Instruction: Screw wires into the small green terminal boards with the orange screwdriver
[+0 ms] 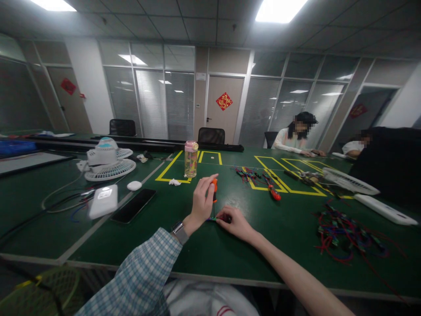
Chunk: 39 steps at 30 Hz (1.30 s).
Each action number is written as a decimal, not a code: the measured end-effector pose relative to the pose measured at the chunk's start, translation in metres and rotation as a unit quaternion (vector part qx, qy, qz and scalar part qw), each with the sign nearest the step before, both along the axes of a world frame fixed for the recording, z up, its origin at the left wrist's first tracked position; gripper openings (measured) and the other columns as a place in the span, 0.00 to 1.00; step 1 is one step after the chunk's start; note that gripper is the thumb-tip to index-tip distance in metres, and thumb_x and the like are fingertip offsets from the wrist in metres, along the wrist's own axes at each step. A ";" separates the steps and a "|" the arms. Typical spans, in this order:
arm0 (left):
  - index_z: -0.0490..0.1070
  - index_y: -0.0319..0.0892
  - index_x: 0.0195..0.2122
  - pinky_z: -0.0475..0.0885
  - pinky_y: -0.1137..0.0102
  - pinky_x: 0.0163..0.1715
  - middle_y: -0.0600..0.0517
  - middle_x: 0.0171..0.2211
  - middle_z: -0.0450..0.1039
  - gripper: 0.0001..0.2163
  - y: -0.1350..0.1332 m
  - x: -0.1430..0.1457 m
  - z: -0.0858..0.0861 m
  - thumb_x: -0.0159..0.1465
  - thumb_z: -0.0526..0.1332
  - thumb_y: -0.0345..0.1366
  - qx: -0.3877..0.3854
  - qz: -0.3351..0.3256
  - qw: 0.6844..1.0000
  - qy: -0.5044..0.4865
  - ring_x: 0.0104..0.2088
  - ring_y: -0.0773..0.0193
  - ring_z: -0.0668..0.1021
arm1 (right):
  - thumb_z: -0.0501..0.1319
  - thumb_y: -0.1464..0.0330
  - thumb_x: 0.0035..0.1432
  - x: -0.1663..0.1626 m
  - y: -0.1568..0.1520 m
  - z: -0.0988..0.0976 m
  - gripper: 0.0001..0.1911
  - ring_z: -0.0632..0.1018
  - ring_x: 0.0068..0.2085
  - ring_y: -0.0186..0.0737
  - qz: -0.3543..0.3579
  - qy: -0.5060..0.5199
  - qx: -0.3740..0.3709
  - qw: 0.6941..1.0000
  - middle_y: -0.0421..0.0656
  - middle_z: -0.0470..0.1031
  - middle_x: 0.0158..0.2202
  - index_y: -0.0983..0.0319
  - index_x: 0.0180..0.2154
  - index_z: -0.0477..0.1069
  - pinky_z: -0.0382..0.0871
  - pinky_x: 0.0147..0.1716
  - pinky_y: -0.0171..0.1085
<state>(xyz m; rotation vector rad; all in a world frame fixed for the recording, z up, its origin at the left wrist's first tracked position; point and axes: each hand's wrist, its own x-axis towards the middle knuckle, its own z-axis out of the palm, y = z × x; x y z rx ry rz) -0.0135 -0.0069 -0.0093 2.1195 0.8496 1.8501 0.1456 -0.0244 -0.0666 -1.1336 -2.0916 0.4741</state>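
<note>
My left hand, with a watch on its wrist, is closed around the orange and black handle of a screwdriver. The screwdriver stands upright, its thin shaft reaching down to a small green circuit board on the table. My right hand pinches the right end of that board between thumb and fingers and rests on the tabletop. Coloured wire seems to run from the board's left side, partly hidden by my left hand. Exactly where the screwdriver's tip touches is too small to make out.
Tangled boards with red and blue wires lie at right; a smaller bunch sits farther back near a red screwdriver. A bottle stands ahead. A phone, a power bank and fans occupy the left. Another person sits across.
</note>
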 end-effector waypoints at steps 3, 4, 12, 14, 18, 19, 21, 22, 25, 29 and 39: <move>0.67 0.42 0.53 0.69 0.65 0.46 0.46 0.44 0.72 0.15 0.000 0.000 0.000 0.70 0.46 0.34 -0.002 -0.014 1.000 -0.002 0.44 0.61 0.74 | 0.62 0.75 0.51 0.000 0.000 0.000 0.03 0.70 0.27 0.33 -0.004 -0.005 0.002 1.000 0.40 0.69 0.27 0.64 0.29 0.75 0.63 0.27 0.31; 0.67 0.42 0.54 0.69 0.65 0.47 0.46 0.44 0.72 0.15 0.000 0.000 -0.001 0.70 0.46 0.34 -0.002 -0.015 1.000 -0.003 0.45 0.61 0.74 | 0.62 0.75 0.51 0.000 0.000 0.000 0.03 0.70 0.27 0.33 -0.004 -0.007 0.003 1.000 0.40 0.69 0.27 0.64 0.29 0.75 0.63 0.27 0.31; 0.66 0.41 0.53 0.68 0.66 0.49 0.46 0.47 0.71 0.14 0.002 0.002 -0.002 0.69 0.48 0.32 0.006 -0.004 1.000 -0.012 0.48 0.62 0.73 | 0.62 0.76 0.51 -0.001 -0.001 0.001 0.03 0.70 0.27 0.32 -0.003 -0.006 -0.003 1.000 0.39 0.69 0.27 0.65 0.30 0.75 0.63 0.28 0.31; 0.66 0.42 0.53 0.69 0.67 0.47 0.47 0.45 0.71 0.13 0.002 0.003 -0.003 0.69 0.50 0.32 0.009 0.002 1.000 -0.013 0.46 0.63 0.73 | 0.62 0.76 0.51 -0.001 -0.001 0.001 0.03 0.70 0.27 0.32 -0.001 -0.006 -0.001 1.000 0.39 0.69 0.27 0.65 0.30 0.75 0.63 0.28 0.31; 0.67 0.42 0.51 0.70 0.68 0.42 0.47 0.42 0.70 0.12 0.002 0.004 -0.003 0.68 0.53 0.33 0.022 0.021 0.999 -0.012 0.41 0.64 0.73 | 0.63 0.76 0.51 -0.001 0.000 0.000 0.03 0.70 0.27 0.32 -0.002 -0.007 0.008 1.000 0.39 0.69 0.27 0.65 0.30 0.75 0.63 0.28 0.31; 0.68 0.42 0.51 0.70 0.69 0.41 0.48 0.42 0.70 0.12 0.002 0.004 -0.002 0.67 0.53 0.33 0.026 0.024 0.999 -0.011 0.40 0.64 0.73 | 0.63 0.76 0.51 0.000 0.000 0.000 0.03 0.70 0.27 0.32 -0.002 -0.007 0.010 1.000 0.39 0.69 0.27 0.64 0.30 0.74 0.63 0.28 0.31; 0.68 0.42 0.50 0.70 0.69 0.41 0.48 0.41 0.69 0.11 0.001 0.004 -0.001 0.67 0.54 0.34 0.031 0.028 0.999 -0.010 0.40 0.64 0.73 | 0.63 0.76 0.51 0.000 0.001 -0.002 0.03 0.70 0.27 0.32 -0.001 -0.007 0.012 1.000 0.39 0.69 0.27 0.64 0.30 0.74 0.63 0.28 0.31; 0.68 0.42 0.50 0.70 0.69 0.41 0.48 0.42 0.69 0.11 0.001 0.003 -0.001 0.67 0.54 0.34 0.030 0.029 0.999 -0.010 0.40 0.64 0.73 | 0.63 0.76 0.51 0.000 0.001 -0.002 0.03 0.70 0.27 0.32 0.000 -0.006 0.011 1.000 0.39 0.69 0.27 0.64 0.30 0.74 0.63 0.28 0.31; 0.68 0.42 0.51 0.70 0.68 0.43 0.47 0.44 0.70 0.12 0.000 0.003 -0.001 0.68 0.52 0.34 0.018 0.021 1.000 -0.009 0.43 0.63 0.73 | 0.62 0.75 0.52 0.001 0.001 -0.003 0.03 0.70 0.27 0.32 0.002 -0.006 0.010 1.000 0.39 0.69 0.27 0.64 0.30 0.74 0.64 0.28 0.31; 0.67 0.42 0.52 0.68 0.65 0.50 0.46 0.48 0.71 0.14 -0.001 0.002 -0.001 0.70 0.47 0.33 0.011 -0.007 1.000 -0.010 0.48 0.61 0.73 | 0.62 0.75 0.52 0.001 0.002 -0.003 0.03 0.70 0.28 0.33 0.005 -0.010 0.015 1.000 0.39 0.69 0.27 0.64 0.30 0.75 0.64 0.28 0.31; 0.70 0.43 0.46 0.69 0.69 0.40 0.50 0.37 0.66 0.09 0.001 0.003 0.000 0.65 0.57 0.33 0.045 0.050 0.998 -0.013 0.38 0.64 0.72 | 0.62 0.75 0.52 -0.001 -0.001 0.003 0.03 0.70 0.26 0.32 -0.004 -0.010 -0.001 1.000 0.39 0.69 0.26 0.64 0.30 0.75 0.64 0.27 0.32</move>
